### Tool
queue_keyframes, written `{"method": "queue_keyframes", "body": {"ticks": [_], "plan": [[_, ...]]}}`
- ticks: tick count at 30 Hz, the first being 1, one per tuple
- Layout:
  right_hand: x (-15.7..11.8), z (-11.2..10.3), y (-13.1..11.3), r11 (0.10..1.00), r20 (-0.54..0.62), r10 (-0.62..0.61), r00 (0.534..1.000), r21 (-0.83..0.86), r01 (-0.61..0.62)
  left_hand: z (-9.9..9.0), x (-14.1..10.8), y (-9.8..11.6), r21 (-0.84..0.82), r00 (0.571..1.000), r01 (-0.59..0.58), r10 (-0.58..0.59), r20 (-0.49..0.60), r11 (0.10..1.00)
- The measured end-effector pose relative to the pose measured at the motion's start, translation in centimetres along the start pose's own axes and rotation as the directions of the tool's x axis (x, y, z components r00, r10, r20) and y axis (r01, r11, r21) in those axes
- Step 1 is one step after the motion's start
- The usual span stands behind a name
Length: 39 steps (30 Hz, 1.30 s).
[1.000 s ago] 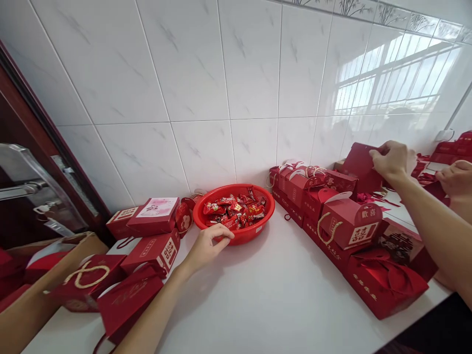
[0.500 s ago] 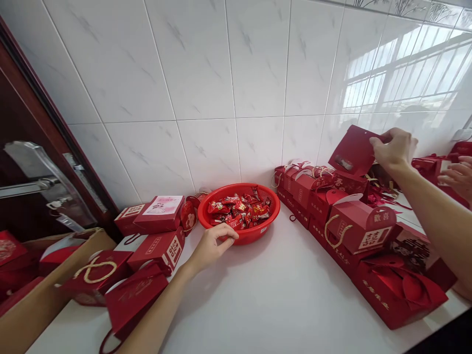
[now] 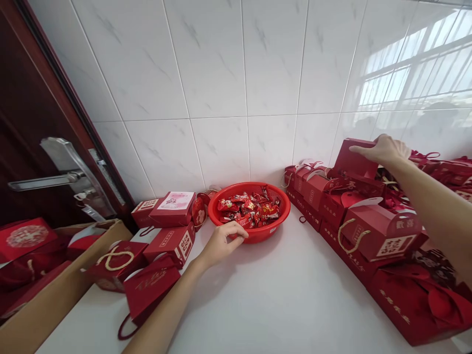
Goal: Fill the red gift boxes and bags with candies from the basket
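Observation:
My left hand [image 3: 223, 243] is at the front rim of a red plastic basket [image 3: 254, 237], its fingers curled and the thumb tip close to the index finger. Whether anything is pinched there is hidden. Inside the basket lie many red-wrapped candies [image 3: 250, 209]. On the right, my right hand [image 3: 387, 150] grips a dark red gift box [image 3: 356, 160] by its upper edge, thumb on the near side. That box is held tilted over the back of a row of stacked red gift boxes [image 3: 381, 228], in front of the tiled wall.
More red gift boxes [image 3: 167, 241] with rope handles stand left of the basket. A cardboard carton [image 3: 77, 260] holding red boxes is at the far left, near a dark door with a metal handle [image 3: 47, 181]. The white tabletop [image 3: 258, 295] spans the middle.
The camera has turned slightly left, shifting the scene rightwards. My right hand has lowered the red gift box towards the row behind. My left hand keeps its place by the basket.

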State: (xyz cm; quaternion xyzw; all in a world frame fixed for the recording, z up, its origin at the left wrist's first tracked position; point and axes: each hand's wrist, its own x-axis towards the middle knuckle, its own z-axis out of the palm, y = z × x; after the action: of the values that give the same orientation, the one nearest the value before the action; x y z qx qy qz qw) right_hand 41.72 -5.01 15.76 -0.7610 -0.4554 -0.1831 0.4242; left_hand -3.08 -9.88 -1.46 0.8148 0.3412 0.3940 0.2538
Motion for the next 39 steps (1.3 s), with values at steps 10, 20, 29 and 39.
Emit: {"method": "queue_keyframes", "body": {"ticks": [10,20,29,39], "plan": [[-1.5,-1.5,-3.3,0.991,0.051,0.125,0.991,-0.063,-0.122,0.0,0.0,0.0,-0.017,1.0,-0.001,0.001,0.008,1.0],[-5.2,-1.1,-12.8,0.926,0.025,-0.169,0.985,0.348,0.149,0.4,0.0,-0.5,-0.039,1.0,0.011,-0.011,0.005,0.999],[-23.5,4.6,-16.3,0.472,-0.057,-0.735,0.675,0.671,0.571,-4.8,-0.6,3.1,0.192,0.979,0.09,-0.122,0.163,0.977],[-31.1,8.3,-13.0,0.409,0.164,-0.831,0.532,0.829,0.383,-14.1,-10.3,5.1,0.655,0.671,0.574,-0.74,-0.034,0.491]]}}
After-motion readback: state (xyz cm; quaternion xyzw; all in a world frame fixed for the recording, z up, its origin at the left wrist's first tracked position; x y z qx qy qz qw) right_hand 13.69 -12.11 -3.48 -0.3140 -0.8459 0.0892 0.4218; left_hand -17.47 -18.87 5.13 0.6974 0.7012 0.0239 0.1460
